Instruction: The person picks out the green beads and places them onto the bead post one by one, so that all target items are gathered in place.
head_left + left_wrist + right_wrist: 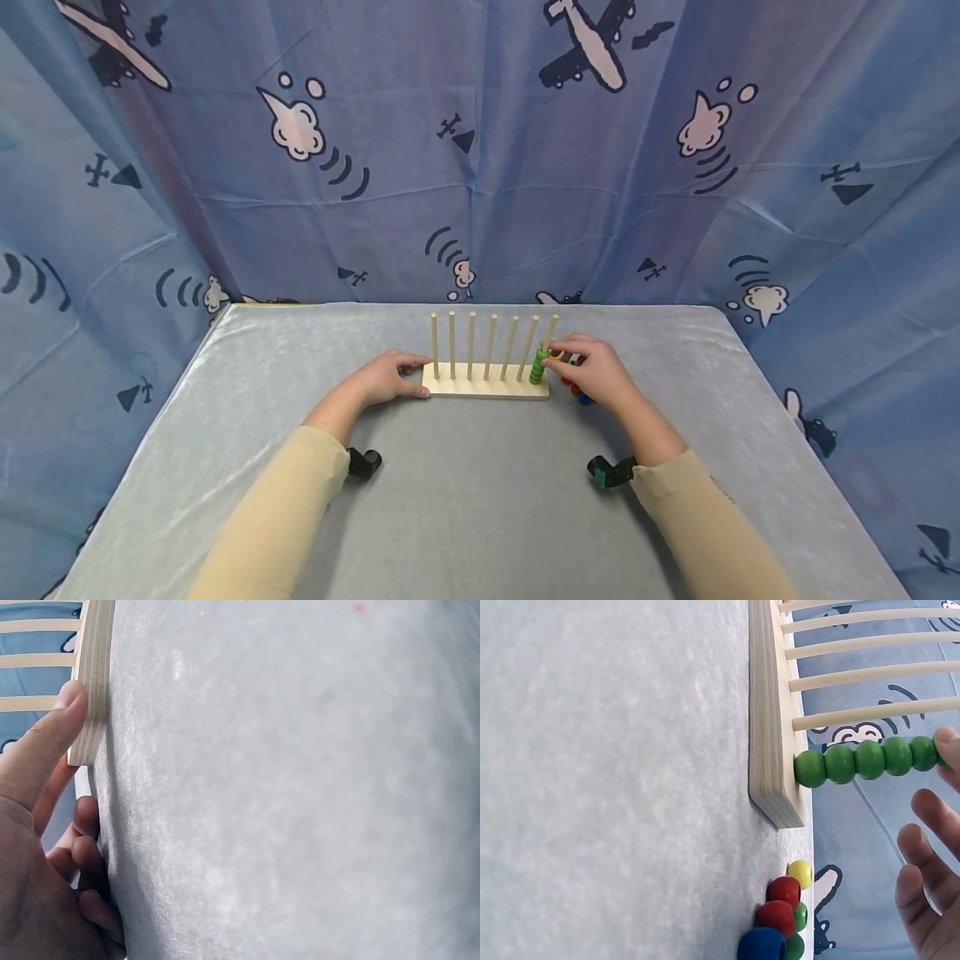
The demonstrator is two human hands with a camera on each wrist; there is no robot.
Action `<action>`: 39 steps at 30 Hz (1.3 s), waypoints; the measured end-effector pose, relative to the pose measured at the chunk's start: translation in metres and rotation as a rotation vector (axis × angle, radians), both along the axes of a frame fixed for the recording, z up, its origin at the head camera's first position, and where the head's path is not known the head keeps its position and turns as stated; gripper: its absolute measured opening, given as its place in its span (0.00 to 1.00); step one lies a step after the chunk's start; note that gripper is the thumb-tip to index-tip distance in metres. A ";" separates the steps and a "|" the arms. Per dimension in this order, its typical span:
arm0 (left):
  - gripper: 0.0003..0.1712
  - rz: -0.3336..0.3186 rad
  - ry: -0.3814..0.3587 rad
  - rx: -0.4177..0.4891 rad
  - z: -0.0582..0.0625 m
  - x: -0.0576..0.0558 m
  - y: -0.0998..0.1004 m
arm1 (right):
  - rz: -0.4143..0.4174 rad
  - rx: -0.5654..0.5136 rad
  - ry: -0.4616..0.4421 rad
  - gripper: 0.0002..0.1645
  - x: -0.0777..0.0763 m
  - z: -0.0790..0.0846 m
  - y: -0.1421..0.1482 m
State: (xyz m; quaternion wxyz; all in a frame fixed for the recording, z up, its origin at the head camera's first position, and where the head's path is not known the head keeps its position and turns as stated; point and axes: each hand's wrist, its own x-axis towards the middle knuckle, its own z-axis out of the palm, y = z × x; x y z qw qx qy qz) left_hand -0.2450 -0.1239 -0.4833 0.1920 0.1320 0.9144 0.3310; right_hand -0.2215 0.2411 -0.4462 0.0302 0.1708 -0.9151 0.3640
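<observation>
A pale wooden peg board with several upright pegs stands near the back of the table. My left hand holds its left end; in the left wrist view the thumb presses the base's edge and the other fingers are lower, partly hidden. Green beads are stacked on the rightmost peg, the lowest against the base. At the top of that stack, my right hand pinches a green bead, mostly covered by the fingers. The other pegs carry no beads.
Loose beads lie just right of the board: a blue bead, red beads, a yellow bead and green ones. A grey cloth covers the table. Behind hangs a blue patterned curtain.
</observation>
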 end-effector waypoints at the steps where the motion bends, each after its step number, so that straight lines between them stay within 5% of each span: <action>1: 0.39 0.001 0.000 0.002 0.000 0.000 0.000 | 0.003 0.000 -0.001 0.19 0.000 0.000 0.001; 23: 0.39 -0.024 0.006 0.013 0.003 0.001 -0.001 | -0.007 0.106 -0.052 0.22 -0.008 0.001 0.040; 39: 0.39 -0.014 -0.016 -0.001 0.002 0.000 -0.002 | 0.058 0.256 -0.228 0.16 -0.011 -0.013 0.071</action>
